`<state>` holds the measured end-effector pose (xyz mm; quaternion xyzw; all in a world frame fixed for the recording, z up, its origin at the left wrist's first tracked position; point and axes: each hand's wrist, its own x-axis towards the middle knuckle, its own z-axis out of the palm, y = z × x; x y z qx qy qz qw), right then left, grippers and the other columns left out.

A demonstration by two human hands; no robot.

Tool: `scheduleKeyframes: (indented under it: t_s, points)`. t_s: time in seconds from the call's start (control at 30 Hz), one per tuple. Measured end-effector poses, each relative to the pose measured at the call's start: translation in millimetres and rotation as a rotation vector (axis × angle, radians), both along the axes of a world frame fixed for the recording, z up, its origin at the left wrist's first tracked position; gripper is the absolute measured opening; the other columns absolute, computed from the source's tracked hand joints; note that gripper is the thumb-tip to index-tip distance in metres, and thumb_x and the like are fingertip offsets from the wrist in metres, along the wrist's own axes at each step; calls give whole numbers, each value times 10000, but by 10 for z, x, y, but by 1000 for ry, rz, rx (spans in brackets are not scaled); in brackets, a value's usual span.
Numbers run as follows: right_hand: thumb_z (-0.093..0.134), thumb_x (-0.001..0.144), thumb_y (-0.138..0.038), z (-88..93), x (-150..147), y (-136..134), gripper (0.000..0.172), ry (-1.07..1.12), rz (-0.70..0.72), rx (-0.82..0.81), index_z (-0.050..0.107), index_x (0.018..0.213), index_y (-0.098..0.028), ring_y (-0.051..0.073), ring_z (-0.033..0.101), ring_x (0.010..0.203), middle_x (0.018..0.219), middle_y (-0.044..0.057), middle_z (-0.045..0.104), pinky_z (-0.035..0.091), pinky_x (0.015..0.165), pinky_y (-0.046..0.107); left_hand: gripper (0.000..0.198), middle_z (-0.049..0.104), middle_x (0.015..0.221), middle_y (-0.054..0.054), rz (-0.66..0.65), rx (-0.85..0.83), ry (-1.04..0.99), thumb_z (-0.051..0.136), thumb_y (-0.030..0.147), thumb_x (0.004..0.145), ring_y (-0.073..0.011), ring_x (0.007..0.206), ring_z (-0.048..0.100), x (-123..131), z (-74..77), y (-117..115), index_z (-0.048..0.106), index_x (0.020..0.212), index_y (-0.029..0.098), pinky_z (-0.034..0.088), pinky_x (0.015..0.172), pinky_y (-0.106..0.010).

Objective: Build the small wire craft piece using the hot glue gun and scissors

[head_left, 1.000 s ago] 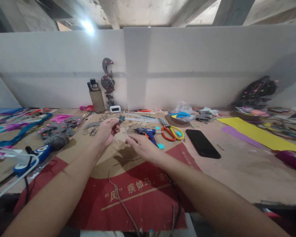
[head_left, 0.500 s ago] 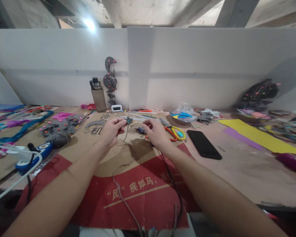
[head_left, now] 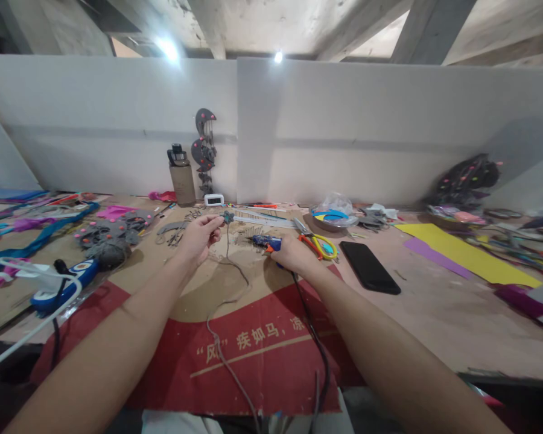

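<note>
Spreading across the whole view, the workbench [head_left: 434, 313] carries a cardboard sheet [head_left: 253, 355] with red print at its near middle, and both forearms reach over it. A yellow foam sheet [head_left: 461, 253] lies far right, and a black phone [head_left: 368, 259] lies just right of the hands.

The right hand [head_left: 294, 256] rests on the cardboard with its fingers curled around the grip of a blue glue gun [head_left: 265, 242]. The nozzle points left, and the gun's black cable [head_left: 310, 325] trails back to the near edge. Orange-and-yellow scissors [head_left: 319, 244] lie just beyond this hand.

The left hand [head_left: 199, 235] is raised a little, left of the gun. Its thumb and fingertips pinch a small grey-green cutout [head_left: 227, 216], from which 1 thin cord [head_left: 235, 268] hangs down and snakes along the cardboard.

By my reading, the step in hand is taking up the gun while the cutout is held ready. The nozzle and the cutout are near each other but apart. The next move calls for lifting the nozzle to the cutout, keeping the pinching fingertips clear of the hot tip and the cord free of the cable.
</note>
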<state>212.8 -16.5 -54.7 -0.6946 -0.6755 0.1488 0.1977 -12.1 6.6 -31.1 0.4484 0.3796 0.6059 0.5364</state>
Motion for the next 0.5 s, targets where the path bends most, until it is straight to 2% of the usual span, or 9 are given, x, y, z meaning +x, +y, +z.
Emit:
scheduleKeyframes:
  t_s: [0.1,0.23,0.33,0.4,0.5]
  points:
    - [632,668,-405,-6,39,51,250,149,-18,-53,643,722,-161,201,589,578,628,77,634,393,504,276,271,596,664,-10,19,-13,6,787,277,580,-34,470,444,-37,-18,37,621,727,122,331,418,-155]
    - [620,630,-299,15,57,85,124,350,-48,-20,577,621,-182,137,489,485,505,3,528,335,454,246,262,577,650,-5,33,-18,-5,780,264,580,-29,465,441,-79,-27,68,618,717,111,314,405,-149]
    - [583,636,-260,80,47,87,87,504,-36,14,543,644,-183,117,459,474,503,-20,489,346,450,238,252,570,635,2,39,-32,-18,774,248,580,-28,458,440,-94,-31,83,612,713,108,308,398,-143]
    - [545,656,-247,149,32,74,79,601,-31,99,536,701,-183,118,476,500,544,-20,500,377,464,234,246,569,634,5,41,-40,-22,771,238,583,-26,454,440,-99,-40,94,607,712,108,313,397,-141]
    - [509,675,-227,265,-26,6,164,789,63,237,533,833,-193,121,532,576,677,-12,553,442,517,237,237,571,642,5,45,-59,-24,763,232,595,-25,449,440,-101,-58,108,600,714,107,321,395,-142]
